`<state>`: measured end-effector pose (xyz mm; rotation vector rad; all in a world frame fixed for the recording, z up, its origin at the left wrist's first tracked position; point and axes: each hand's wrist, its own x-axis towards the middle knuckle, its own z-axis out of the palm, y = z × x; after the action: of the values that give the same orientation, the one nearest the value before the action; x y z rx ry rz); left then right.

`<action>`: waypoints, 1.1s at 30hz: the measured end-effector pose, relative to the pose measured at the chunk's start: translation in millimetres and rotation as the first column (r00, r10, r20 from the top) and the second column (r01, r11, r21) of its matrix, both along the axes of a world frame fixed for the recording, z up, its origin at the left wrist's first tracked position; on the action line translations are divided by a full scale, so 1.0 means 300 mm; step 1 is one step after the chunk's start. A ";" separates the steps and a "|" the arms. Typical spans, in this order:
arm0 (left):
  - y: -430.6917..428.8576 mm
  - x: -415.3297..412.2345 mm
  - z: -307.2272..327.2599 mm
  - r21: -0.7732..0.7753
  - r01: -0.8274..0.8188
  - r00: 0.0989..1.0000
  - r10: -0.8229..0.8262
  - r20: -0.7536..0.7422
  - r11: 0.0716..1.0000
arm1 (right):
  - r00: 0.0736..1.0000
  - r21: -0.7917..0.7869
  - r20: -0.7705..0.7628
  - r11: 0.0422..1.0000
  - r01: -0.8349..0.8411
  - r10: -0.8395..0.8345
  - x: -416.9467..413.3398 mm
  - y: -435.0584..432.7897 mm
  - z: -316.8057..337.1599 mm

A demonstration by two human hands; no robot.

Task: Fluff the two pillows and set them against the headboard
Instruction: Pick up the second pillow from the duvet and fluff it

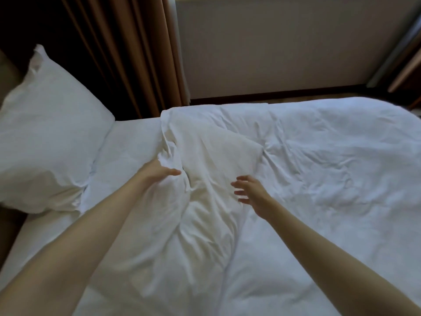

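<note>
Left hand (159,171) clutching near-left edge of second pillow (211,156) on duvet (330,167); right hand (249,190) spread, not touching. Advice: grip both sides, shake firmly.

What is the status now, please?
Left hand grips duvet edge. Right hand open above it. One pillow at bed's head. Second pillow not clearly visible.
</note>
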<state>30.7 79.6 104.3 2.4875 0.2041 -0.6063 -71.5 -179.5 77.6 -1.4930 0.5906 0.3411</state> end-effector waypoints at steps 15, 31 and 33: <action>0.260 0.132 -0.369 0.271 -0.050 0.994 0.074 -0.078 0.961 | 0.871 -0.023 -0.471 0.989 0.149 -0.142 0.037 0.113 -0.383; 0.306 0.111 -0.427 -0.015 -0.289 0.955 0.289 0.069 0.957 | 0.855 -0.001 -0.384 0.926 0.378 -0.349 0.040 0.171 -0.400; 0.287 0.115 -0.376 -0.066 -0.311 0.942 0.316 0.112 0.948 | 0.873 -0.016 -0.322 0.924 0.381 -0.366 0.048 0.148 -0.349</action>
<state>65.1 165.8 -8.6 2.3672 0.5213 -0.3213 -57.0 -135.2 -27.2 -1.2482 1.1070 0.2927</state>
